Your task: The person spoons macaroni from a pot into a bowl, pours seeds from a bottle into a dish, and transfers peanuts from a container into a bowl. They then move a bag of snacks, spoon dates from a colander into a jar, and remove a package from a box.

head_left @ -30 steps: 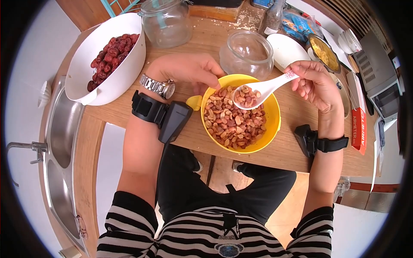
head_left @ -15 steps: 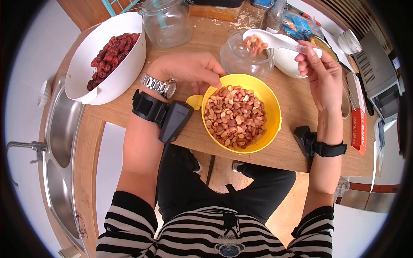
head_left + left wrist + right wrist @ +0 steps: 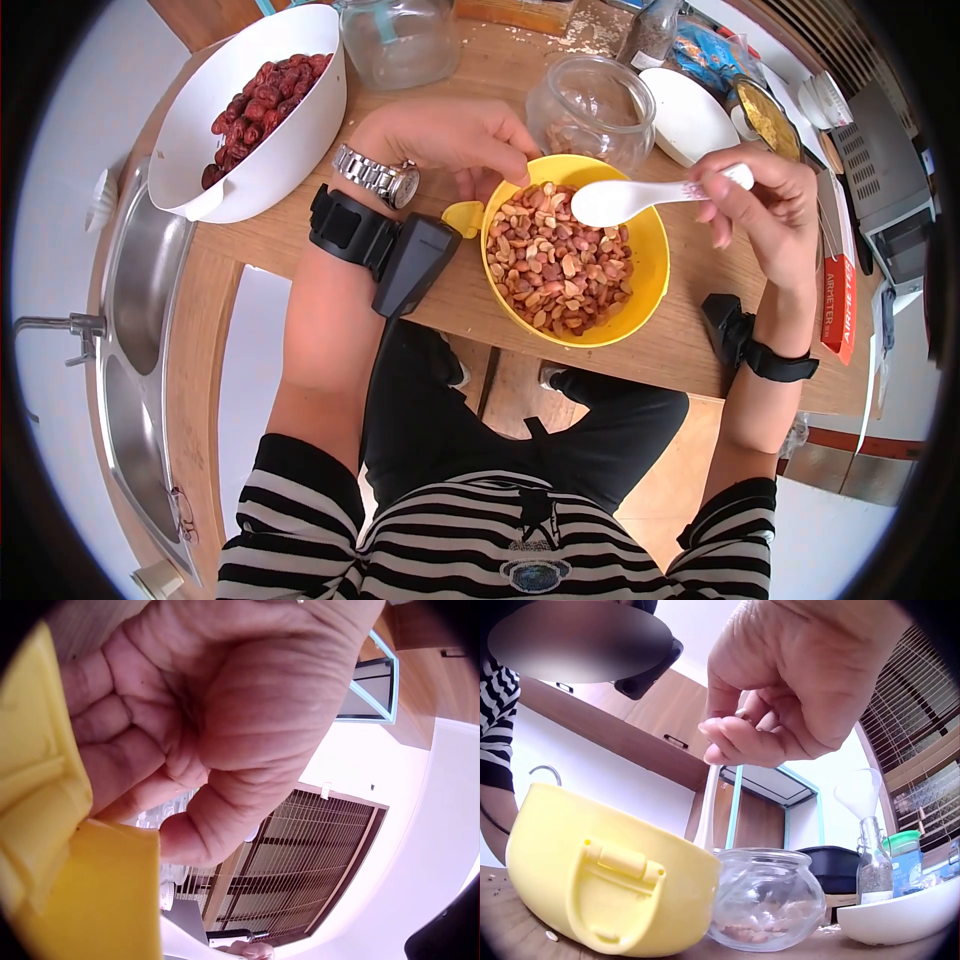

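A yellow bowl (image 3: 652, 260) of shelled peanuts (image 3: 558, 265) stands near the table's front edge. My left hand (image 3: 455, 138) pinches its far left rim, and in the left wrist view the thumb (image 3: 191, 836) lies over that rim. By its handle, my right hand (image 3: 768, 210) holds a white spoon (image 3: 608, 203), whose scoop is over the peanuts and shows none on it in the head view. Just behind the bowl is a round glass jar (image 3: 590, 110). In the right wrist view, some peanuts (image 3: 754, 931) lie at the jar's bottom.
At the left, a white basin (image 3: 290, 150) holds red dates (image 3: 262, 105), beside a steel sink (image 3: 140, 260). A larger glass jar (image 3: 400, 50) stands behind. On the right are a white dish (image 3: 688, 115), a container of yellow food (image 3: 768, 120) and a red-and-white box (image 3: 838, 310).
The spoon carried peanuts from the yellow bowl over to the round glass jar and tipped there. Now it is back above the yellow bowl. My left hand has kept its hold on the rim.
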`<act>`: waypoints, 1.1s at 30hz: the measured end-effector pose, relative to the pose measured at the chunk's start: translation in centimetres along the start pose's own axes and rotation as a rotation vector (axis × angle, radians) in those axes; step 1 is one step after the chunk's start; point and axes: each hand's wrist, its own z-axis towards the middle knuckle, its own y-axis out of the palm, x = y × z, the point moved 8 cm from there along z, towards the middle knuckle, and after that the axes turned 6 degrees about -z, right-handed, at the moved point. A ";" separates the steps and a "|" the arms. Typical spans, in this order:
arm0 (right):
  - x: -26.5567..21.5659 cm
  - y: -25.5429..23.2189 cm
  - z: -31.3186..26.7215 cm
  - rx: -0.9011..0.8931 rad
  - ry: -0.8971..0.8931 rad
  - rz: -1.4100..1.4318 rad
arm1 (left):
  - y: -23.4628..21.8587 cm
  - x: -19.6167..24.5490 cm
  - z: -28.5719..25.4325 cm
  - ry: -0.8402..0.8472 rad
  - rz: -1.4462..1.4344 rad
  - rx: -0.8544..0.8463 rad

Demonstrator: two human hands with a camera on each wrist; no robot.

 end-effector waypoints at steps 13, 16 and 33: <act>5.5 2.7 0.4 -0.252 0.509 0.499 | 0.0 -0.2 0.0 -0.027 -0.082 -0.003; 6.4 1.6 0.8 -0.214 0.499 0.598 | 0.0 -0.2 -0.1 -0.039 -0.094 -0.001; 3.7 -3.3 1.6 0.334 0.022 0.414 | 0.0 -0.4 0.1 -0.036 -0.130 -0.025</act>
